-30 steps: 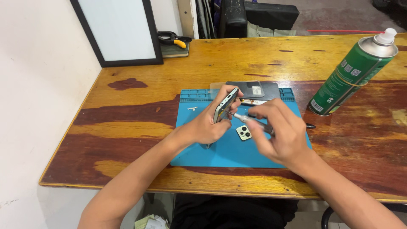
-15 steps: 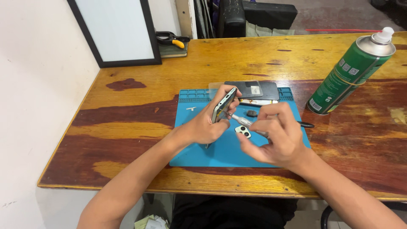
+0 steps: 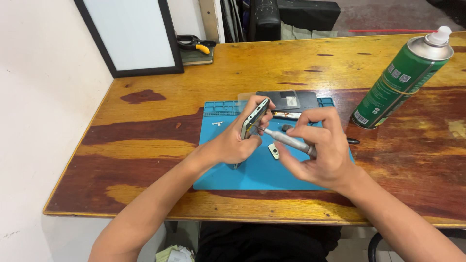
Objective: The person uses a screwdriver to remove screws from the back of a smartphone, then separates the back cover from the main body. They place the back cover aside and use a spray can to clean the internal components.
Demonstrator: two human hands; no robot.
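My left hand point(image 3: 238, 140) grips a phone frame point(image 3: 255, 118), held on edge above the blue work mat point(image 3: 233, 170). My right hand point(image 3: 320, 150) holds a thin silver screwdriver point(image 3: 286, 139) whose tip touches the inner side of the phone. A small white camera-lens part point(image 3: 274, 151) lies on the mat just below the screwdriver. Behind the hands on the mat rests a dark phone panel point(image 3: 286, 99).
A green spray can point(image 3: 403, 80) stands at the right on the wooden table point(image 3: 145, 126). A framed white board point(image 3: 131, 36) leans on the wall at the back left, with yellow-handled pliers point(image 3: 196, 44) beside it. A small white piece point(image 3: 218, 123) lies on the mat's left.
My right hand has turned and brought the screwdriver tip up to the phone frame. The small white part now lies uncovered on the mat. The left hand has kept its hold.
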